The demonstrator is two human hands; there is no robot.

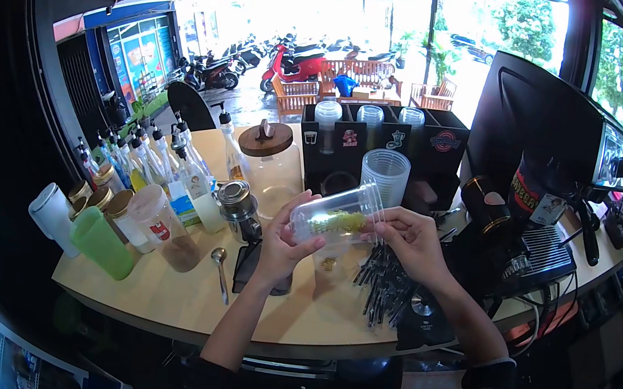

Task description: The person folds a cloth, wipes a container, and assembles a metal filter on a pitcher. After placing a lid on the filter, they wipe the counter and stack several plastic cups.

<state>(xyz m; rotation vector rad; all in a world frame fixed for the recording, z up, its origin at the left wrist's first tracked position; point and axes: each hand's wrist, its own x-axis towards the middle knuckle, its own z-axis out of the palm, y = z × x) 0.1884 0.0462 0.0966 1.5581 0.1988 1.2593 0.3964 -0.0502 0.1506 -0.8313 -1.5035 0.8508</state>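
A clear plastic cup (328, 217) lies tilted almost sideways above the counter, its mouth toward the right. Yellow-green material, perhaps a print or contents, shows through its wall. My left hand (291, 233) is wrapped round the base end of the cup. At the rim, the fingers of my right hand (411, 241) are pinched together on the cup's edge; whether they hold anything else is hidden. Just below, a bundle of black wrapped straws (382, 286) lies on the counter. Behind the cup stands a stack of clear plastic cups (385, 175).
On the wooden counter (175, 299) are a spoon (219, 271), a green cup (101, 242), pump bottles (171, 165), a wooden-lidded jar (271, 168) and a metal-topped grinder (238, 208). A black cup holder (446, 154) stands at the back, a black machine (546, 133) to the right.
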